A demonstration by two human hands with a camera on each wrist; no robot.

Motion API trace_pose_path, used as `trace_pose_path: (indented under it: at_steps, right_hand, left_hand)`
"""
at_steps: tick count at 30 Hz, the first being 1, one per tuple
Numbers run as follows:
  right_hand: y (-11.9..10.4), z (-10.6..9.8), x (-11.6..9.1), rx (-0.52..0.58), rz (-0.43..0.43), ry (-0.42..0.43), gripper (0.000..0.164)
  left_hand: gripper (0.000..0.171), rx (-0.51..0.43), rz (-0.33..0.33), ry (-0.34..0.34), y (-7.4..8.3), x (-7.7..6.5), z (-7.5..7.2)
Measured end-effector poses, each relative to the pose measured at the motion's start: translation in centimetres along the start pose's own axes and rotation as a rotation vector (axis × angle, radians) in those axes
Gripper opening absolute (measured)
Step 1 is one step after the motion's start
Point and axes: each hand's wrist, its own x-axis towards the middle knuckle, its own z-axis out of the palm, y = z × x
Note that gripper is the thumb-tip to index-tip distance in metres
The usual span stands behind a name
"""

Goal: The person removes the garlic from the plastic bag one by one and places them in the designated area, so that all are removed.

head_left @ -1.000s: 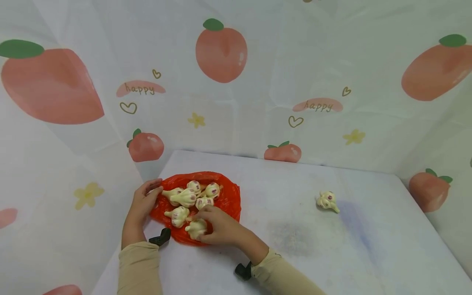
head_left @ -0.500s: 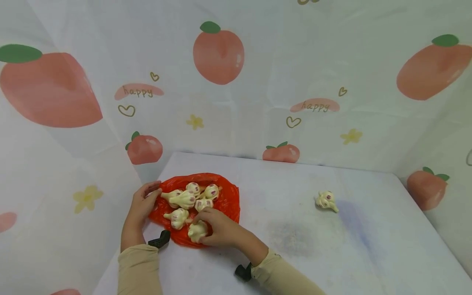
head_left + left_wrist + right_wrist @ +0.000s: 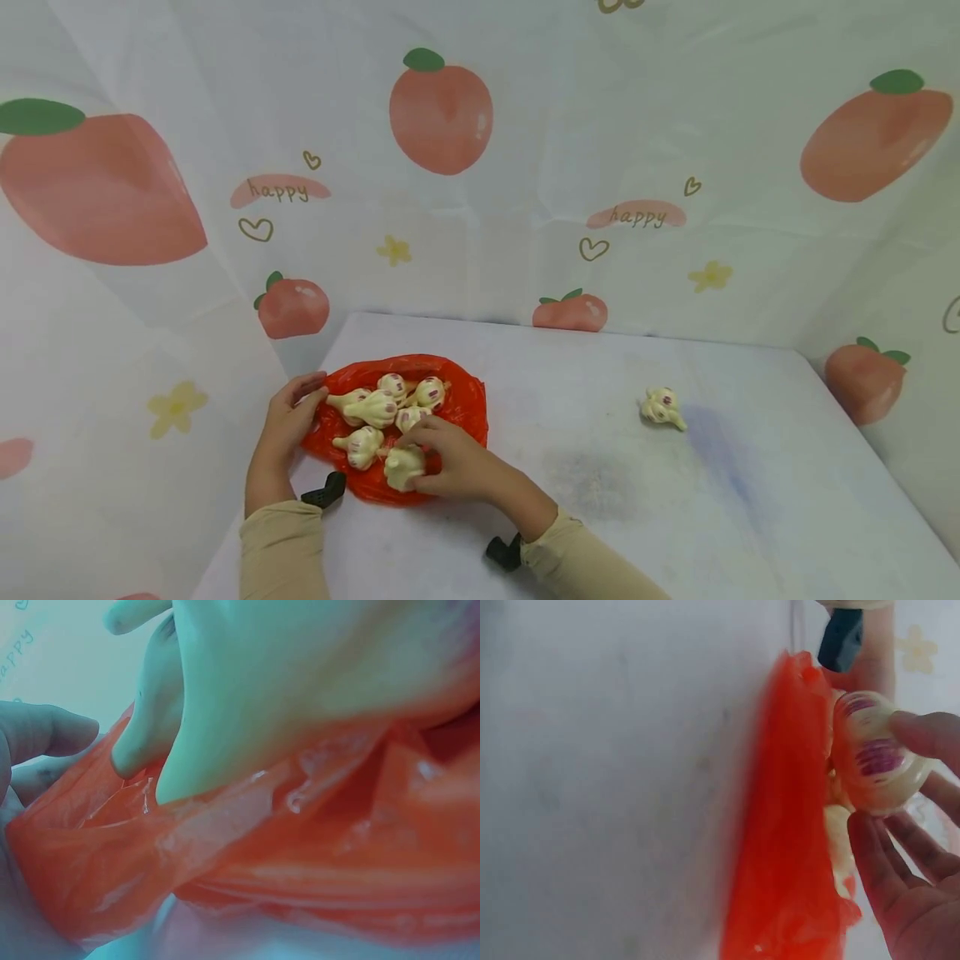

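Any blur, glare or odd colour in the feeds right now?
Head: fairly even light, bag clear; left wrist: blue-green cast, near garlic out of focus, white glints on the bag; right wrist: bag's image-left side blurred, held bulb sharper.

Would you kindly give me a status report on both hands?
Right hand pinching a garlic bulb at the red bag; left hand touching the bag's left edge; no obstruction visible.
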Motion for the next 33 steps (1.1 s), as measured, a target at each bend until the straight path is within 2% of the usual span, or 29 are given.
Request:
trace_pose_path:
  at_steps: [8, 16, 23, 29, 33]
  right_hand:
    - [0.1, -2.2, -1.1, 0.101, 0.027, 0.100, 0.041]
    - [2.3, -5.5, -2.9, 0.237, 0.037, 0.249, 0.042]
    - [4.4, -8.4, -5.0, 0.197, 0.090, 0.362, 0.044]
    - [7.2, -10.3, -7.6, 0.151, 0.145, 0.462, 0.045]
    - [9.1, -11.6, -9.6, 0.117, 0.213, 0.527, 0.047]
  left_hand:
    - [0.054, 0.002, 0.001, 0.008, -0.1, -0.2, -0.1]
    - [0.054, -0.025, 0.004, 0.004, -0.1, -0.2, 0.2]
    - [0.053, -0.035, -0.010, 0.009, 0.0, -0.4, 0.2]
    - [0.054, -0.034, -0.017, 0.012, -0.1, -0.4, 0.1]
    - [0.053, -0.013, -0.007, 0.023, -0.1, -0.3, -0.1]
